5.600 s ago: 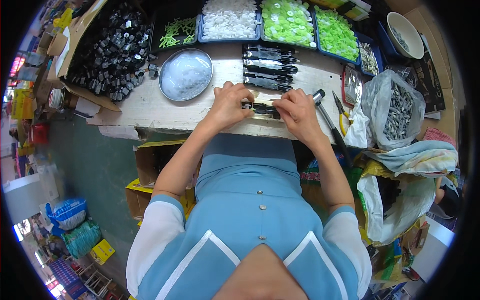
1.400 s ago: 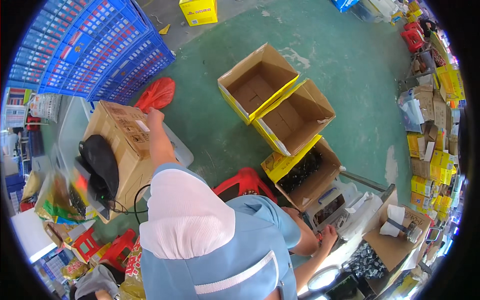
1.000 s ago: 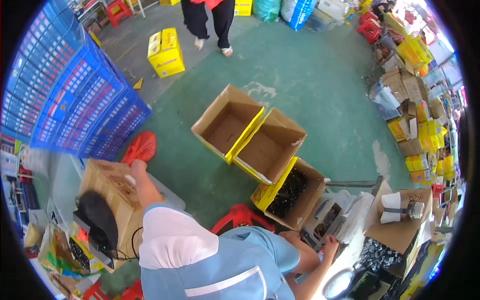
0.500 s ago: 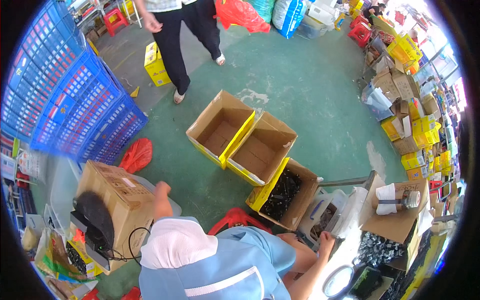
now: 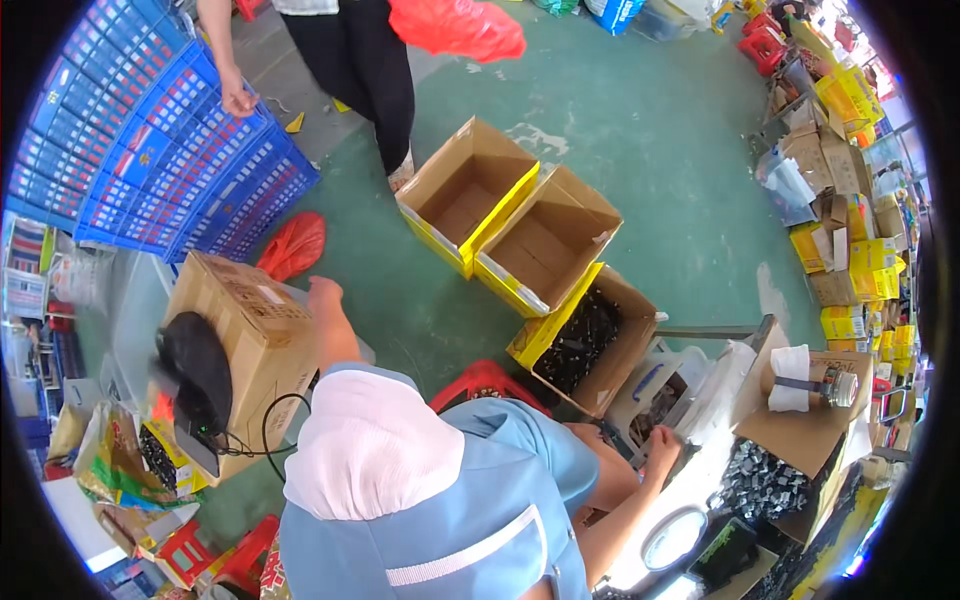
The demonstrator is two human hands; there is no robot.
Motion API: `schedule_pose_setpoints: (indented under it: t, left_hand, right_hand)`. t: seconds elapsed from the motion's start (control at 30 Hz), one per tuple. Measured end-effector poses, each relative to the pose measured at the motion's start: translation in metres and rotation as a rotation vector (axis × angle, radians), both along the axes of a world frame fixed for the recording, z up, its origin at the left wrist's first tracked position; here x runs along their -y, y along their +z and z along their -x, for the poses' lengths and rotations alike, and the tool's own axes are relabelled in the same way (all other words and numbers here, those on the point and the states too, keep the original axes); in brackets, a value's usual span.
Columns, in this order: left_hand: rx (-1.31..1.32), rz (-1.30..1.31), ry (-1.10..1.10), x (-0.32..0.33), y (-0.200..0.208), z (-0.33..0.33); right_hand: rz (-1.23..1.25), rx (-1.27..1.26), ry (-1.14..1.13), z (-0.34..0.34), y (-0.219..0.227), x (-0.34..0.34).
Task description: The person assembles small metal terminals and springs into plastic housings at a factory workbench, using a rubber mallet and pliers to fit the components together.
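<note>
My left hand reaches forward beside a large brown cardboard box, near a red plastic bag on the floor. Its fingers are turned away from view, so I cannot see whether anything is in them. My right hand has its fingers curled together at the edge of a bright white work surface. What it grips, if anything, is too small to make out. A whitish plastic bin stands just beyond it. On the surface are a round white-faced object and a heap of small dark parts.
Two open cartons stand ahead, beside a yellow-sided carton holding black pieces. Stacked blue crates rise at left. A person in black trousers stands beyond, a red bag beside them. A red stool sits before me.
My view has shifted, so most things sit higher and slightly right. The person beyond has come nearer with the red bag. Both my hands remain in much the same places.
</note>
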State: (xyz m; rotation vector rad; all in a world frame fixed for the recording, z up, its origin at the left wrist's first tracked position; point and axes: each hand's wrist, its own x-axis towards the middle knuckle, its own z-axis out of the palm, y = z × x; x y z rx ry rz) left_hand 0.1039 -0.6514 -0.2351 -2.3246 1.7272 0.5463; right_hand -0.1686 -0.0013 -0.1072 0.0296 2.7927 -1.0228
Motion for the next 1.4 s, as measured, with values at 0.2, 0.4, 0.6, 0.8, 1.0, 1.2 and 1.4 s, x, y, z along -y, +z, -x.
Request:
schedule_pose_setpoints:
  t: [0.2, 0.4, 0.6, 0.8, 1.0, 1.2, 1.4]
  left_hand:
    - [0.282, -0.091, -0.372, 0.072, -0.119, -0.094]
    - [-0.016, -0.379, -0.419, -0.111, -0.035, 0.036]
    - [0.009, -0.789, -0.846, -0.194, 0.013, 0.122]
    - [-0.446, -1.340, -1.366, -0.258, 0.156, 0.224]
    - [-0.443, -1.621, -1.767, -0.388, 0.222, 0.274]
    - [-0.373, -1.687, -2.301, -0.545, 0.275, 0.247]
    - [-0.593, -1.678, -2.672, -0.673, 0.286, 0.185]
  right_hand:
    - [0.035, 0.048, 0.054, 0.013, -0.001, 0.001]
    - [0.043, 0.043, 0.041, 0.004, -0.008, -0.007]
    - [0.059, 0.103, 0.093, -0.009, -0.003, -0.003]
    - [0.320, 0.131, 0.023, -0.084, 0.050, 0.059]
    - [0.330, -0.072, -0.111, -0.163, 0.134, 0.050]
    - [0.198, -0.264, -0.704, -0.284, 0.161, 0.018]
    - [-0.018, -0.252, -1.123, -0.383, 0.167, -0.001]
